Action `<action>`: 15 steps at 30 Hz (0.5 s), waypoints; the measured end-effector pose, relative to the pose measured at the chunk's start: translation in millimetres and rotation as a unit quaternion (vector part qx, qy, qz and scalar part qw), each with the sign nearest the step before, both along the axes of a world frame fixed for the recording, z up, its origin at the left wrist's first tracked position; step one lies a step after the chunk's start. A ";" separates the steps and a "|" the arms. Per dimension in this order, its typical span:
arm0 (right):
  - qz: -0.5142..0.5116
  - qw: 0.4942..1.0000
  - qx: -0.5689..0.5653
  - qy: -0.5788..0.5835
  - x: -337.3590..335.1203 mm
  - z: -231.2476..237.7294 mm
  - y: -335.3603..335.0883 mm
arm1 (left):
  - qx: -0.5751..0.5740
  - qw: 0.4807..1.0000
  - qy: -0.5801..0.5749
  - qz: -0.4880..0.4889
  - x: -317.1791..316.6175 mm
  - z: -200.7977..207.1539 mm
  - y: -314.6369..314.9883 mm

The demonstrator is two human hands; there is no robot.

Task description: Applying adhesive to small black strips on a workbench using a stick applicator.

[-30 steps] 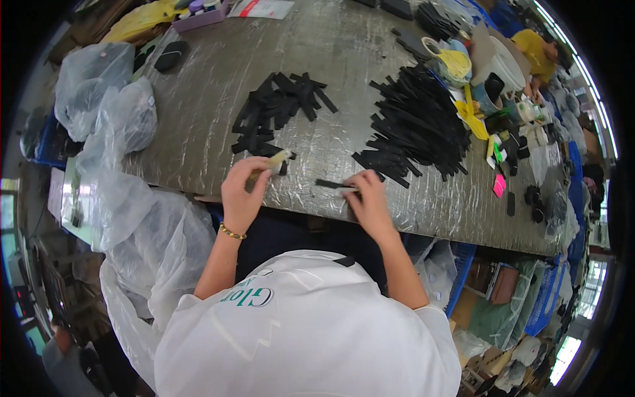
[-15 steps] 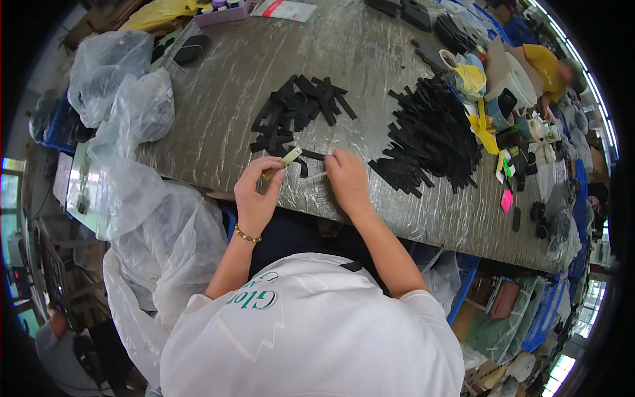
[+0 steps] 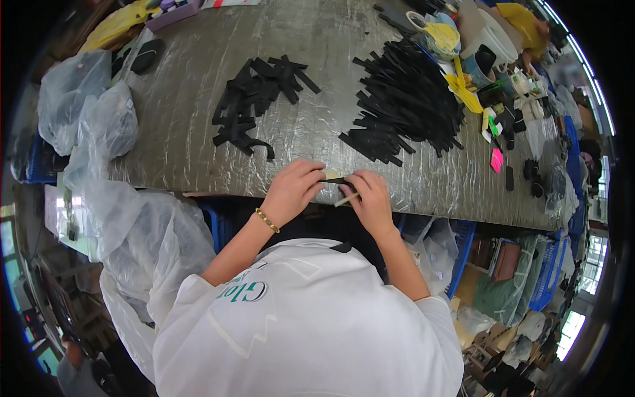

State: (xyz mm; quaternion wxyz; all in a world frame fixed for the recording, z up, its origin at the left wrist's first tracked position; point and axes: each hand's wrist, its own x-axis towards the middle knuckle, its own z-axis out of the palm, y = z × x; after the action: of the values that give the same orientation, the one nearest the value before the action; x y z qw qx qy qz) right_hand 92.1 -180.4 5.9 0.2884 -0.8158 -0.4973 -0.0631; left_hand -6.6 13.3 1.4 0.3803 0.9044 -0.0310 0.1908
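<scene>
Close to the table's near edge, a short black strip point(image 3: 337, 180) is stretched between my two hands. My left hand point(image 3: 294, 190) pinches its left end, together with a small cream-coloured flat piece point(image 3: 332, 175) that shows just behind the strip. The fingers of my right hand point(image 3: 372, 202) are closed on the strip's right end. A thin whitish stick point(image 3: 346, 199), perhaps a pen, pokes out from under that same hand. Beyond my left hand lies a loose heap of black strips point(image 3: 254, 99); a larger, denser pile of black strips point(image 3: 410, 99) lies beyond my right hand.
On the right of the table point(image 3: 178, 126) stand a white bucket point(image 3: 489, 33), a yellow cloth-like piece point(image 3: 463, 92) and a pink tag point(image 3: 497, 160). Clear plastic bags point(image 3: 159, 231) hang at the left edge. A person in yellow point(image 3: 526, 26) is at the far right.
Both hands have drawn back toward me, nearer the table edge, and closer together. A black strip now spans them, off the table. My view has shifted, so the piles appear farther left and higher.
</scene>
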 end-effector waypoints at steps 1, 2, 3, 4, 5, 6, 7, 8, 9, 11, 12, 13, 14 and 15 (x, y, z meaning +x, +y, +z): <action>-0.037 0.998 0.011 0.043 -2.8 0.1 0.9 | -0.006 1.000 -0.022 -0.003 0.8 0.2 -0.3; -0.073 0.993 0.022 0.086 -5.4 -0.3 1.9 | -0.006 1.000 -0.020 -0.005 1.3 -1.3 0.1; -0.074 0.993 0.021 0.088 -6.8 -2.3 3.3 | -0.022 1.000 -0.008 -0.018 1.2 -3.9 0.9; -0.098 0.989 0.033 0.106 -7.2 -5.3 4.7 | -0.038 0.999 0.004 -0.032 1.2 -5.0 0.7; -0.121 0.984 0.045 0.123 -8.2 -7.3 5.7 | -0.039 0.999 0.006 -0.033 0.7 -5.4 -0.4; -0.123 0.984 0.044 0.125 -10.5 -8.2 5.8 | -0.040 0.999 0.011 -0.031 0.2 -5.0 -1.3; -0.145 0.981 0.034 0.124 -13.3 -8.9 5.7 | -0.041 0.999 0.017 -0.029 -0.5 -4.7 -2.3; -0.166 0.978 0.025 0.122 -15.7 -9.5 6.0 | -0.042 0.998 0.019 -0.030 -0.8 -4.8 -3.3; -0.167 0.978 0.023 0.125 -17.6 -9.3 6.8 | -0.038 0.999 0.015 -0.023 -0.7 -4.9 -4.6; -0.192 0.969 0.040 0.153 -21.6 -8.5 8.2 | -0.035 0.999 0.013 -0.016 -0.8 -5.1 -8.1; -0.193 0.968 0.039 0.155 -22.2 -9.6 8.1 | -0.033 0.999 0.005 -0.007 -0.2 -5.0 -10.4; -0.197 0.964 0.052 0.169 -21.9 -10.2 8.6 | -0.031 0.999 -0.005 0.001 0.7 -4.7 -11.8; -0.202 0.960 0.066 0.183 -21.9 -10.6 8.8 | -0.032 0.999 -0.004 0.000 1.2 -4.4 -12.7; -0.203 0.960 0.066 0.183 -22.6 -10.6 8.5 | -0.029 1.000 -0.001 0.000 1.6 -4.0 -13.5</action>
State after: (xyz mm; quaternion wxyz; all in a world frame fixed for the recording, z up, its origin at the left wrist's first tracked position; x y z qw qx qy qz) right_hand 69.5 -171.9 -4.6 0.4086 -0.8764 -0.2550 -0.0020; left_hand -5.1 -0.1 -2.6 0.4067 0.8926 -0.0262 0.1926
